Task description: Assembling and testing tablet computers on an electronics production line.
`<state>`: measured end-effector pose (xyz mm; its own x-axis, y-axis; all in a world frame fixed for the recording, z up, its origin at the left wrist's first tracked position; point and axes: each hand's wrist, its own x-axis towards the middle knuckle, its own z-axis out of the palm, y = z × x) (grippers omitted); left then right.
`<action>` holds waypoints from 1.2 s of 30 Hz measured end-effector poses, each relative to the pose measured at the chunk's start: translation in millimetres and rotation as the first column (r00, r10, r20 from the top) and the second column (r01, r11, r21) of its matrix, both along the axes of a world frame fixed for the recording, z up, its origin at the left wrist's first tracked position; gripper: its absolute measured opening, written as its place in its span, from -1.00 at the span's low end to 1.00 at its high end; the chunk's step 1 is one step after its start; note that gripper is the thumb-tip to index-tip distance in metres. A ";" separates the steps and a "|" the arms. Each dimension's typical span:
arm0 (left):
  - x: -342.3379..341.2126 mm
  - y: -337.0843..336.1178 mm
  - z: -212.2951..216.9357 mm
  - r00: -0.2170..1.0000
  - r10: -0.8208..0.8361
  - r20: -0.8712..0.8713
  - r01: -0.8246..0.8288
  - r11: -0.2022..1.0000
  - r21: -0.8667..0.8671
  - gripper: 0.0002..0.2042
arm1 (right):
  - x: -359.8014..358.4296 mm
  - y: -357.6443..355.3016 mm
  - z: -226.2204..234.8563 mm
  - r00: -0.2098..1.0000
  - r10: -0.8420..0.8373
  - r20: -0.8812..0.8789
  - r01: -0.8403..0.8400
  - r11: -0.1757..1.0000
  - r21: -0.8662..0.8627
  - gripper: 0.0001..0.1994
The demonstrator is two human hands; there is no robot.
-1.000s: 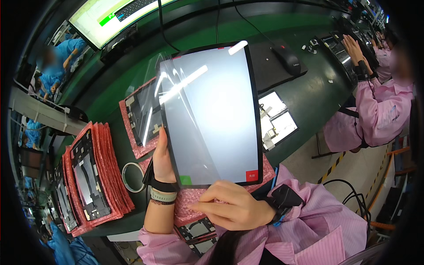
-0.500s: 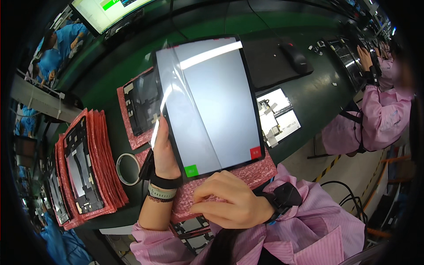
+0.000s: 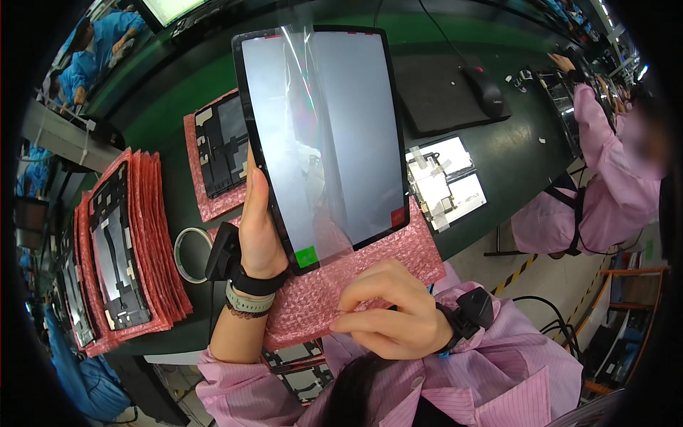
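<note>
Two hands worked over a long dark green bench (image 3: 541, 153) in a workshop, where other people in blue and pink coats sat along the line. One stack of pink bubble-wrap trays (image 3: 146, 242) lay at the left, each carrying a black frame. A dark mat (image 3: 441, 96) with a mouse (image 3: 484, 89) lay farther back. The screen panel (image 3: 324, 135) stood upright above a pink bubble-wrap sheet (image 3: 370, 267). The left hand (image 3: 260, 228) gripped its left edge, fingers closed around it. The right hand (image 3: 388, 313) pinched the sheet's near edge. A tape ring (image 3: 186, 255) lay beside the left wrist.
</note>
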<state>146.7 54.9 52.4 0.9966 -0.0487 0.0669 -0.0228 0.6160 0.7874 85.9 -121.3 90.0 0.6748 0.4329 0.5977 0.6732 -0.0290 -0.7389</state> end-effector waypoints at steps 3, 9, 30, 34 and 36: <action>-0.6 -1.0 2.6 0.999 -0.034 -0.016 0.033 0.998 -0.049 -0.54 | 0.3 -0.6 -0.4 1.000 0.005 -0.008 -0.005 1.000 -0.001 -0.71; -1.3 -3.7 7.2 1.000 -0.025 -0.002 0.025 1.000 -0.002 -0.53 | -0.2 -0.2 0.2 1.000 0.002 -0.013 -0.003 1.000 -0.011 -0.72; 4.5 1.5 -0.2 0.981 -0.129 -0.145 0.121 0.991 -0.056 -0.46 | 5.3 -5.0 2.2 0.995 -0.046 -0.093 0.046 0.999 -0.001 -0.73; 5.8 2.1 1.4 0.965 -0.168 -0.199 0.150 0.983 -0.106 -0.46 | 9.4 -9.8 5.0 0.985 -0.122 -0.120 0.122 0.992 -0.013 -0.74; 6.3 2.1 1.5 0.967 -0.168 -0.191 0.147 0.982 -0.119 -0.46 | 15.8 -17.3 7.7 0.991 -0.129 -0.041 0.127 0.991 -0.051 -0.74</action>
